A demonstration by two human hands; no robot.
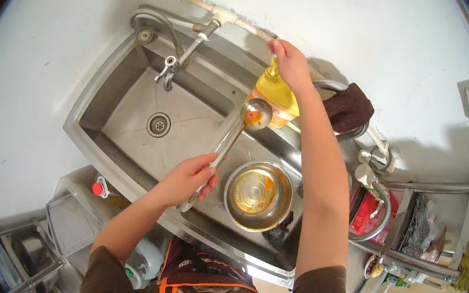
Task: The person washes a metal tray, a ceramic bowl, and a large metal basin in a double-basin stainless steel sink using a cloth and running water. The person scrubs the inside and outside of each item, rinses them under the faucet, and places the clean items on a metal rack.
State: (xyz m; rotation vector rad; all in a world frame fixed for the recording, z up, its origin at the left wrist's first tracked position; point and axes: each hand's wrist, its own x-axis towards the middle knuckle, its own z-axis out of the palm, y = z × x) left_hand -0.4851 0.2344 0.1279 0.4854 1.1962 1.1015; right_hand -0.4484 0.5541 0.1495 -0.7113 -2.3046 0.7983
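Note:
My left hand (196, 179) grips the handle of a metal ladle (229, 144). Orange-red residue lies in the ladle's bowl, which appears in front of a yellow pump bottle (278, 97) with a label. At the bottle's top, my right hand (289, 61) has its fingers curled around the pump head; part of the pump is hidden behind it. A round stainless steel bowl (258, 197) rests in the right sink basin, below my right forearm in view. Orange-yellow smears coat its inside.
The left sink basin (135, 105) has a drain and a tap (169, 69) at its back. A dark brown cloth (349, 109) hangs over a round metal rim behind my right arm. To the right, a metal rack (408, 218) holds red packaging and steel wool. A red-capped bottle (100, 189) stands left.

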